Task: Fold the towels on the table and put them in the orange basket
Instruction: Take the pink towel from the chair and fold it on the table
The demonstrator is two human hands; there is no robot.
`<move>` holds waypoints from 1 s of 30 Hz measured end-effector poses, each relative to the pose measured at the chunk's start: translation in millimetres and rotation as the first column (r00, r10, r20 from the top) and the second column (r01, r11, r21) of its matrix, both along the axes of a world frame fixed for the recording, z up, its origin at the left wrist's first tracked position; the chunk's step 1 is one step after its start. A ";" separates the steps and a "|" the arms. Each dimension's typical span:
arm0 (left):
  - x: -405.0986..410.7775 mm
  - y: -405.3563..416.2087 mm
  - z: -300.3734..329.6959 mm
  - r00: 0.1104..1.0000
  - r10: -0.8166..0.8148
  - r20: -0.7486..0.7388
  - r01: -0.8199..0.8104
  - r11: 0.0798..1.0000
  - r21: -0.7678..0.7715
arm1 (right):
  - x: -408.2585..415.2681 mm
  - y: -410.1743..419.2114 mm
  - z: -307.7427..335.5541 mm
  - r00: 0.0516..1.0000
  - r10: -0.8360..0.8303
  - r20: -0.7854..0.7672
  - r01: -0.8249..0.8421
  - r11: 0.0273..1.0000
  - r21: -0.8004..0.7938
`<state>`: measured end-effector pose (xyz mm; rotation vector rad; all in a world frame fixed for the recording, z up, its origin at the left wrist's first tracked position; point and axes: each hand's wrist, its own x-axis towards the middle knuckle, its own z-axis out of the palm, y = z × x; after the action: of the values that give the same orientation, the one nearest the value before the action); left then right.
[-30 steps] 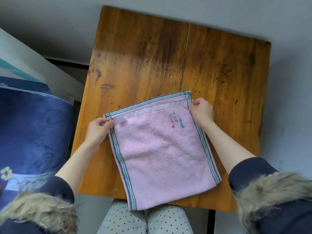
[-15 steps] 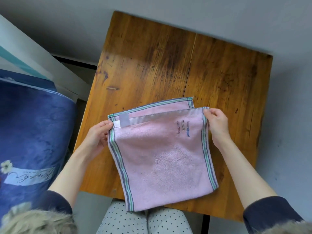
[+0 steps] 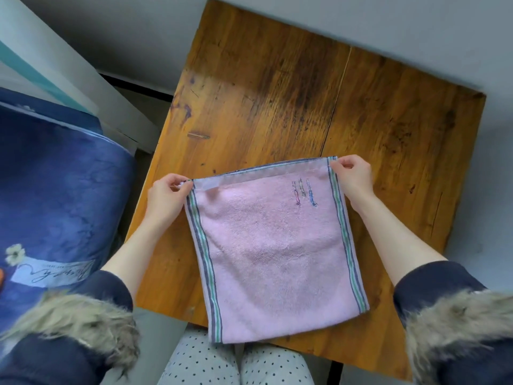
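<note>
Folded pink terry towel (image 3: 273, 245) lies on worn wooden tabletop (image 3: 291, 93), near edge overhanging. Left hand (image 3: 166, 197) at far-left corner, right hand (image 3: 352, 176) at far-right corner. Blue floral bedding (image 3: 55, 190) left of tabletop.

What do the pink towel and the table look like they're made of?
The pink towel looks like soft terry cloth, likely cotton: fuzzy looped pile, flat woven striped borders. The table looks like varnished wooden planks: visible grain, a seam, dark stains, slight sheen.

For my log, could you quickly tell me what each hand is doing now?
Left hand: pinching the pink towel at its far left corner.
Right hand: pinching its far right corner.
</note>
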<state>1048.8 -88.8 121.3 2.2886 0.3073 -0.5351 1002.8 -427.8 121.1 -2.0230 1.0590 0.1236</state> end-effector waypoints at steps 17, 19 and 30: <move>9.8 -13.5 -13.8 0.998 -0.027 -0.061 0.024 0.998 -0.055 | 5.4 0.7 5.2 0.999 0.038 -0.025 -0.035 0.995 0.094; 7.6 -13.7 -13.3 0.996 -0.030 -0.079 0.023 0.997 -0.079 | 0.5 0.1 11.9 1.000 -0.001 -0.004 0.002 0.989 0.149; 39.5 7.9 69.9 0.944 -0.327 -0.039 0.294 0.891 -0.346 | -72.5 -15.3 100.3 0.998 0.004 0.061 -0.013 0.989 0.146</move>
<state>1088.3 -80.8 191.2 1.9868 -0.1069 -0.7983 930.3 -443.1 221.5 -1.8875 0.9755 0.1401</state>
